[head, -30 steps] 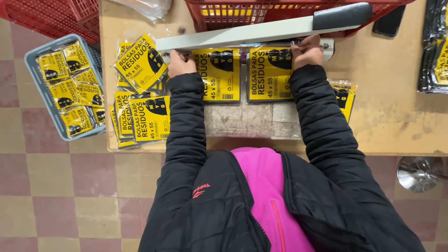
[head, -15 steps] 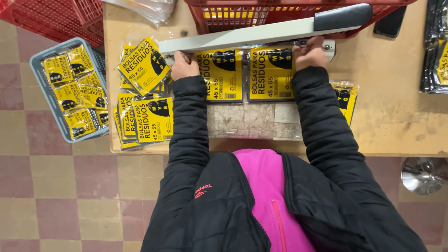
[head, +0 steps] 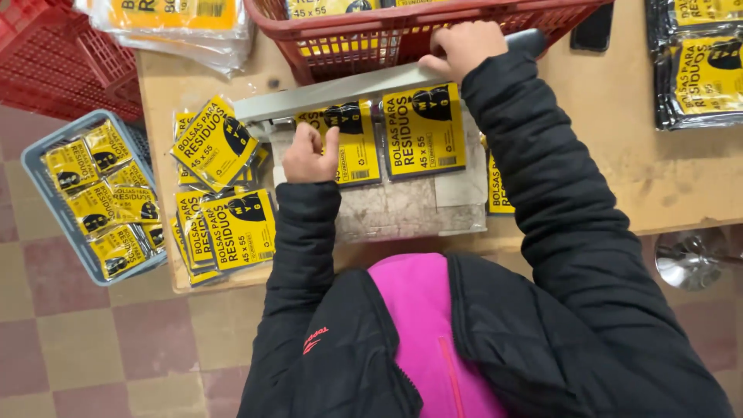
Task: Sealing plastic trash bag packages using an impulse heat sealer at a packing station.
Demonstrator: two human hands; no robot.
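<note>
Under the left hand [head: 308, 155] fingers lies a yellow packet [head: 350, 143], beside another packet [head: 424, 130].

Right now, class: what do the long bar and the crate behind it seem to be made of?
Long bar: probably metal, dull grey, straight-edged, with a black grip under the right hand. Crate: moulded red plastic, judging by its open lattice walls.

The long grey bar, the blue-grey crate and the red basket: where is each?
long grey bar [head: 333, 91], head view, middle of its top face
blue-grey crate [head: 32, 161], head view, left rim
red basket [head: 348, 45], head view, front wall
</note>
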